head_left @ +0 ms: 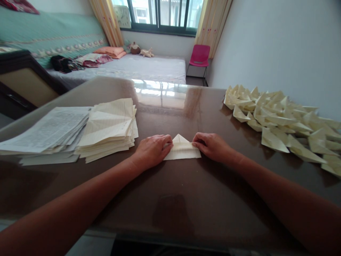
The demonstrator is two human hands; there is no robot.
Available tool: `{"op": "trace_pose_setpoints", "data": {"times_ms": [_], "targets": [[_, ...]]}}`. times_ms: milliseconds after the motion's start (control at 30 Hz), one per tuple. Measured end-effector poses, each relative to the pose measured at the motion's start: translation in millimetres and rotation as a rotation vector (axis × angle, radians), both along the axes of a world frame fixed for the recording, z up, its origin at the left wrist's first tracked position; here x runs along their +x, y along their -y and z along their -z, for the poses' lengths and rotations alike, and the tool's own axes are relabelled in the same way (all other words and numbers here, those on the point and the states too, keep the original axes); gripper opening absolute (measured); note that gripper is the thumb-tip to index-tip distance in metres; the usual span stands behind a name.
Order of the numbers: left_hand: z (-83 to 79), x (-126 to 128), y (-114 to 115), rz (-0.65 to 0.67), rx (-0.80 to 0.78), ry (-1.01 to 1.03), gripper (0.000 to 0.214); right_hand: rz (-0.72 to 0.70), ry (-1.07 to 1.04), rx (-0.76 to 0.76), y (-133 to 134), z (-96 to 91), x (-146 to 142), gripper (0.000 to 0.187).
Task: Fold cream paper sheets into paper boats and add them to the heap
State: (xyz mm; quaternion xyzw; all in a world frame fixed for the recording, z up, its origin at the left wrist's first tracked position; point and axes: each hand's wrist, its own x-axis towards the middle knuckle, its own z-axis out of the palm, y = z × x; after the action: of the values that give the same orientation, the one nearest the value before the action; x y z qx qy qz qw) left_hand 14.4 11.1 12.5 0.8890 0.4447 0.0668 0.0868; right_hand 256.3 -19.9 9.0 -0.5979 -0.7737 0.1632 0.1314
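A cream sheet of paper, folded to a triangular point at its far side with a flat strip along the near side, lies on the brown table. My left hand grips its left end, fingers closed and curled over the edge. At the right end, my right hand pinches the paper between thumb and fingers. Faint ruled lines show on the strip. The fingertips partly cover both ends of the fold.
Left of my hands lie a stack of cream lined paper and a stack of printed sheets. A heap of folded paper boats covers the table's right side. Beyond the glossy table stand a bed and a pink chair.
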Motion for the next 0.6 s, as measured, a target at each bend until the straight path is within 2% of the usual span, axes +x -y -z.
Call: {"op": "trace_pose_setpoints", "data": {"times_ms": [433, 533, 600], "targets": [[2.4, 4.4, 6.6, 0.005, 0.122, -0.084, 0.024, 0.044, 0.172, 0.061, 7.4, -3.7, -8.8, 0.017], [3.7, 4.7, 8.9, 0.075, 0.262, -0.057, 0.033, 0.032, 0.186, 0.059, 6.5, -3.9, -8.8, 0.017], [4.6, 4.4, 8.7, 0.179, 0.354, -0.047, 0.038, 0.023, 0.191, 0.058, 5.3, -4.0, -8.6, 0.017]]}}
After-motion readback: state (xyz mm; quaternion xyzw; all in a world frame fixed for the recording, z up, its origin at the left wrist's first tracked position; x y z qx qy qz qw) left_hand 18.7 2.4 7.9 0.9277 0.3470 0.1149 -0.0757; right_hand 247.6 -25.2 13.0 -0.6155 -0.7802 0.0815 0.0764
